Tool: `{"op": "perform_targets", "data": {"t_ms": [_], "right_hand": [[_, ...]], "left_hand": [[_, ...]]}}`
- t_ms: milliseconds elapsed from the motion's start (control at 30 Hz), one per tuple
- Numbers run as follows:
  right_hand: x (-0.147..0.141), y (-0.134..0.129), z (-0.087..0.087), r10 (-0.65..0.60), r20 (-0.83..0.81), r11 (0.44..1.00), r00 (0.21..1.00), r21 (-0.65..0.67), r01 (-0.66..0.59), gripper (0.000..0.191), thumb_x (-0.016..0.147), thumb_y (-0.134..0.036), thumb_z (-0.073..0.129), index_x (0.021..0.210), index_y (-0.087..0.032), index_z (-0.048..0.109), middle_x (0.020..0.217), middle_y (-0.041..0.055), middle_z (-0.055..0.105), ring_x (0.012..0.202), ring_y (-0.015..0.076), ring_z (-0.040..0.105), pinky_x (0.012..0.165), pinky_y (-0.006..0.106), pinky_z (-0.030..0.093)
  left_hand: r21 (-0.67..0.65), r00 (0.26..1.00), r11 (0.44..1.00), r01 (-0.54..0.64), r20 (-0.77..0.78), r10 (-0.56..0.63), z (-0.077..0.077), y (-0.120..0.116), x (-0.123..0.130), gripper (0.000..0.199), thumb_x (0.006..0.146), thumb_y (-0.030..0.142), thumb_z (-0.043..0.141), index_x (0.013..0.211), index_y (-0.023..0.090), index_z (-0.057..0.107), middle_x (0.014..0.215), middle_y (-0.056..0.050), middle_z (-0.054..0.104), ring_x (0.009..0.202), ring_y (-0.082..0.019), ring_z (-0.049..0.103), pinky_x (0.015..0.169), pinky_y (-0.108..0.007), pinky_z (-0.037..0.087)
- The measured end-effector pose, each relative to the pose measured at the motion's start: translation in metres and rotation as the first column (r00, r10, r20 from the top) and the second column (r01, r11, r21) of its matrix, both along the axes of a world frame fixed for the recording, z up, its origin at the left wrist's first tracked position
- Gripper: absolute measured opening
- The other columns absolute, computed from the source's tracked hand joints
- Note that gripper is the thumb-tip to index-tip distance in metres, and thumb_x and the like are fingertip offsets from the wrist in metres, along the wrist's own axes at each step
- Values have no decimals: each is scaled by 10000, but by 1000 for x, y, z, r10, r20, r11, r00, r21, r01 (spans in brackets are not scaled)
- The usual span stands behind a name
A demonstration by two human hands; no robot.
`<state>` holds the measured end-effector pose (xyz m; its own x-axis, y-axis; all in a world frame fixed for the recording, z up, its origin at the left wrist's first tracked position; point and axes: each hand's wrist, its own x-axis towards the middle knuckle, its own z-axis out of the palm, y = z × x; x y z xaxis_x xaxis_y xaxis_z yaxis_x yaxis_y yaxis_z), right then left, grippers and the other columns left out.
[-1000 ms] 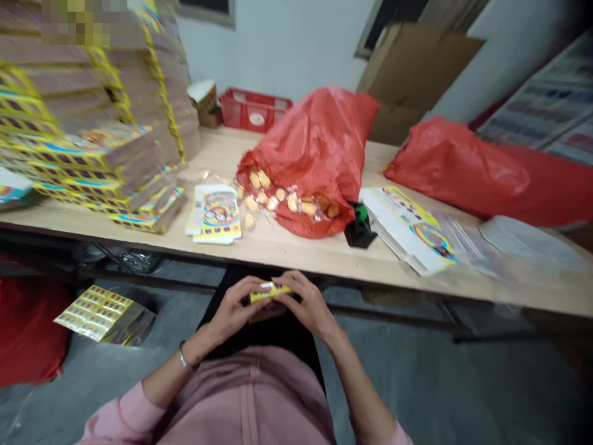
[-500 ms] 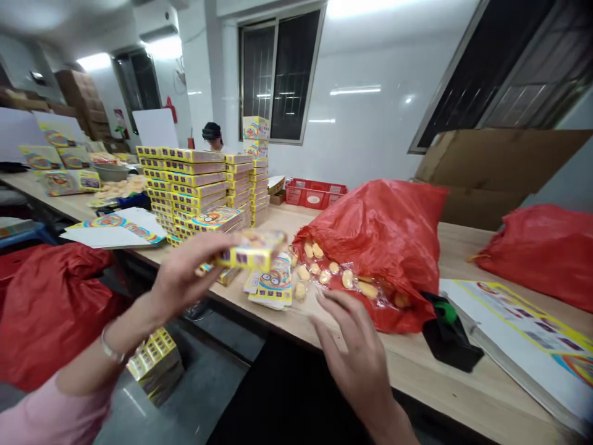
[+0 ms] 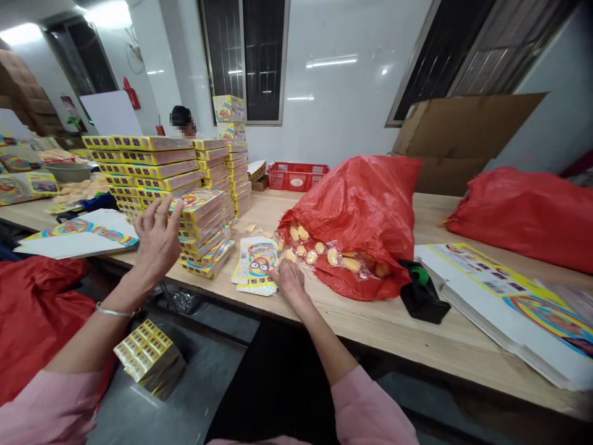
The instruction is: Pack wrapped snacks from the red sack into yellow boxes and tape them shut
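Observation:
My left hand (image 3: 160, 238) is raised with its fingers apart and holds nothing, at the left side of a short stack of yellow printed boxes (image 3: 201, 216). A small pile of flat printed cartons (image 3: 257, 262) lies on the table in front of me. At the pile's right edge, my right hand (image 3: 291, 281) has its fingers curled onto the top carton; the fingertips are partly hidden. Just behind that hand, wrapped yellow pieces (image 3: 332, 256) spill from the mouth of a red plastic bag (image 3: 365, 210).
Tall stacks of yellow boxes (image 3: 143, 164) stand at the left. A black tape dispenser (image 3: 424, 293) and large flat printed sheets (image 3: 504, 296) lie right. Behind are a red basket (image 3: 296, 177) and another red bag (image 3: 523, 213). A person (image 3: 183, 122) sits beyond the stacks.
My left hand has let go of the yellow box and moved left, beside the short stack. My right hand has moved left from the bag's mouth to the flat cartons and curled its fingers.

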<state>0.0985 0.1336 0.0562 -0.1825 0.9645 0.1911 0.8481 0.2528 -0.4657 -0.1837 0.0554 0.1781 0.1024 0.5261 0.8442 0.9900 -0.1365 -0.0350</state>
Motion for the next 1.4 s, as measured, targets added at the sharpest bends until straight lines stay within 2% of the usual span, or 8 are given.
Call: {"op": "perform_targets", "data": {"t_ms": [167, 300, 467, 600, 733, 867, 1133, 1400], "right_hand": [[2, 3, -1, 25, -97, 997, 995, -64, -32, 470, 818, -354, 695, 1201, -148, 517, 1127, 154, 652, 1074, 292, 607, 827, 350, 443], [11, 1, -1, 55, -446, 998, 894, 17, -53, 347, 788, -265, 680, 1093, -195, 529, 841, 15, 649, 821, 209, 629, 721, 298, 442], [34, -36, -8, 92, -890, 986, 447, 19, -165, 374, 783, -406, 675, 1036, -195, 499, 706, -32, 586, 649, 156, 594, 630, 272, 480], [65, -89, -15, 74, -708, 989, 702, 144, 41, 407, 826, -427, 656, 1130, -185, 539, 862, 46, 631, 768, 202, 606, 713, 344, 511], [97, -131, -9, -24, -341, 824, 940, 526, 212, 360, 890, -423, 623, 1148, -179, 565, 1084, 131, 577, 999, 267, 538, 889, 446, 458], [113, -150, -15, -49, -190, 864, 981, 485, 137, 313, 872, -462, 642, 980, -182, 552, 982, 110, 574, 925, 261, 526, 835, 434, 463], [123, -166, -49, -111, -590, 986, 800, -164, 15, 616, 719, -337, 767, 1224, -215, 436, 810, -18, 669, 776, 190, 640, 730, 316, 508], [103, -185, -54, 15, -775, 993, 632, 84, 80, 280, 789, -259, 710, 1037, -227, 584, 860, 6, 677, 816, 170, 660, 750, 285, 546]], "left_hand": [[-236, 923, 896, 376, 175, -342, -66, -1, 64, 469, 915, 256, 541, 1368, 171, 456, 1359, -159, 551, 1303, -288, 485, 1090, -499, 402], [-314, 804, 840, 442, 554, -216, -119, 20, 91, 522, 870, 365, 595, 1333, 158, 470, 1318, -176, 561, 1182, -298, 570, 960, -483, 504], [-162, 290, 800, 577, 957, -16, -120, 31, 113, 696, 749, 429, 741, 1316, 136, 461, 1285, -190, 601, 1034, -277, 663, 844, -430, 574], [18, -22, 569, 822, 1000, 0, -114, 1, 143, 739, 710, 440, 788, 1314, 150, 475, 1136, -142, 713, 935, -278, 714, 792, -409, 601], [-75, 56, 352, 933, 996, 64, -129, -46, 177, 591, 796, 426, 716, 1305, 175, 551, 1252, -116, 676, 1090, -295, 666, 864, -370, 581], [-145, 122, 179, 973, 983, 134, -147, -77, 202, 523, 870, 412, 627, 1338, 195, 540, 1271, -91, 665, 1067, -265, 674, 870, -358, 577], [-457, 514, 277, 845, 838, -183, -182, -83, 200, 428, 908, 375, 560, 1298, 197, 567, 1137, -99, 699, 966, -231, 681, 821, -354, 573], [-634, 786, 466, 617, 460, -414, -175, -99, 209, 934, 774, 453, 728, 1510, 132, 250, 1401, -232, 503, 1280, -363, 500, 1051, -559, 408]]}}
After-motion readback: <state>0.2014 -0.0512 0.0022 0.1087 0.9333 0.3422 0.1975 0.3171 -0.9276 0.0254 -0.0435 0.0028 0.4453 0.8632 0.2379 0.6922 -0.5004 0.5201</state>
